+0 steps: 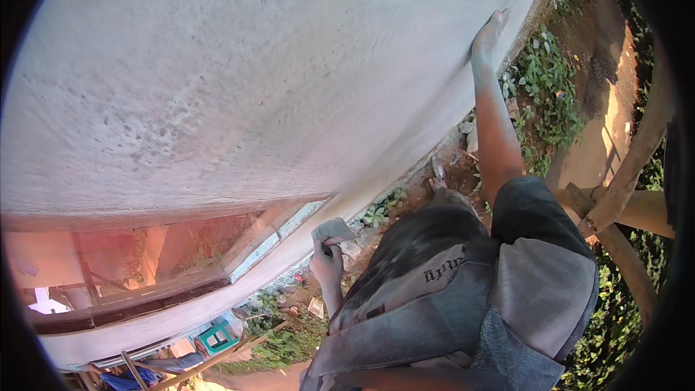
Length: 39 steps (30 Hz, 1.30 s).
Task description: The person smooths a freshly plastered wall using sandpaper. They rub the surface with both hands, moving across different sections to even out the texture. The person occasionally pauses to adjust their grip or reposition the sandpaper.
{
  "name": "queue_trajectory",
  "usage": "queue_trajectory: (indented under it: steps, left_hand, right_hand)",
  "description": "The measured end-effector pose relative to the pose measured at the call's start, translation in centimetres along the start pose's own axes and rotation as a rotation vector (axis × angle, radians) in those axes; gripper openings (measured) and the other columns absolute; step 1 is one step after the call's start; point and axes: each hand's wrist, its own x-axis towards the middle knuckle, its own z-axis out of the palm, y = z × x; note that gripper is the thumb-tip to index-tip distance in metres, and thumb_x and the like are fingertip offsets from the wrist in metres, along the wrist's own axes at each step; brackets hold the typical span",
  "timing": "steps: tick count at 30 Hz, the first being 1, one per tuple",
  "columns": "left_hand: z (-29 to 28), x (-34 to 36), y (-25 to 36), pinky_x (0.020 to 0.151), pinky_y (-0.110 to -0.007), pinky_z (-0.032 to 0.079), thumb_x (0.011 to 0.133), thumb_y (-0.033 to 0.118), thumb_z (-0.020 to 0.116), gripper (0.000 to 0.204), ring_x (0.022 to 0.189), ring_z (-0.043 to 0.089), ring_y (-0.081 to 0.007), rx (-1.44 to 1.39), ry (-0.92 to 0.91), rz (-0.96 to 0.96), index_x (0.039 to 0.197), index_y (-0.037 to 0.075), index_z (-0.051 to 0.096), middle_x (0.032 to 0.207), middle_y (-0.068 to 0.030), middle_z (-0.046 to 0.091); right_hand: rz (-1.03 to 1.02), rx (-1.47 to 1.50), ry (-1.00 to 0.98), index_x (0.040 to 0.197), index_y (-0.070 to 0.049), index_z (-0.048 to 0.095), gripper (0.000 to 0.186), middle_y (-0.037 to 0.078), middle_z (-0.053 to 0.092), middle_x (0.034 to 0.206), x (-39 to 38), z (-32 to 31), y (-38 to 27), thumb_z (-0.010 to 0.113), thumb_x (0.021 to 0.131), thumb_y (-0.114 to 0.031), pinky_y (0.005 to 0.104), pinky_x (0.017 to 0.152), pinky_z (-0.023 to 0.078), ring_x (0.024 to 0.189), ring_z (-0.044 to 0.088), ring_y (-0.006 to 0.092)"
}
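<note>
A broad pale wall (239, 65), rough and grey-speckled in places, fills the upper left. My right hand (491, 30) rests against it near its right edge, arm stretched far out, fingers extended and dusty; nothing shows in it. Lower down, beside the window opening, my left hand (327, 264) is closed around a small flat grey rectangular pad (333, 229). The pad's exact kind is not clear. It is held up close to the wall's lower border, and I cannot tell whether it touches. My left forearm is partly hidden behind my shirt.
A window with a wooden frame (137, 293) and reddish panes lies at lower left. Wooden poles (626, 166) cross at the right. Green plants (546, 72), stones and soil run along the wall's foot. A green plastic stool (217, 337) stands at the lower left, near more poles.
</note>
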Motion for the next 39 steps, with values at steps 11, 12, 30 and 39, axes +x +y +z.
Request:
queue_trajectory:
  steps: [11,12,30,39]
  left_hand:
    - [2.6,1.3,2.6,0.045,-0.032,0.036,0.079,0.004,0.054,0.013,0.044,0.049,-0.0160,-0.123,-0.005,0.125,0.092,0.003,0.059,0.053,-0.0063,0.054]
    - [2.6,0.9,2.3,0.045,-0.032,0.036,0.079,0.003,0.054,0.013,0.044,0.048,-0.0155,-0.138,0.003,0.094,0.092,0.003,0.059,0.053,-0.0062,0.054]
    - [3.3,-8.2,-28.9,0.060,-0.033,0.048,0.084,0.012,0.058,0.020,0.070,0.057,-0.0214,0.145,-0.590,-0.447,0.095,-0.004,0.053,0.076,-0.0119,0.057]
    - [3.5,-6.8,-31.6,0.057,-0.034,0.048,0.086,0.009,0.051,0.025,0.065,0.061,-0.0201,0.047,-0.787,-0.320,0.102,-0.009,0.046,0.079,-0.0157,0.061]
  right_hand:
    - [0.458,-0.821,-1.410,0.135,-0.007,0.043,0.051,0.019,0.045,0.137,-25.2,-12.4,18.2,0.035,0.097,-0.040,0.0358,0.111,0.023,0.130,0.039,0.0337]
    - [0.089,-0.988,-1.846,0.128,-0.009,0.053,0.047,0.017,0.052,0.131,-26.4,-14.4,20.9,0.041,0.094,-0.039,0.0373,0.109,0.028,0.124,0.046,0.0345]
    - [0.952,-1.126,-0.269,0.113,-0.004,0.063,0.043,0.020,0.062,0.115,-48.4,-53.8,11.0,0.051,0.086,-0.035,0.0390,0.093,0.045,0.109,0.059,0.0332]
    - [1.364,-1.370,-0.630,0.111,-0.007,0.064,0.033,0.018,0.060,0.118,-77.0,-68.1,3.3,0.045,0.089,-0.024,0.0414,0.093,0.046,0.108,0.059,0.0334]
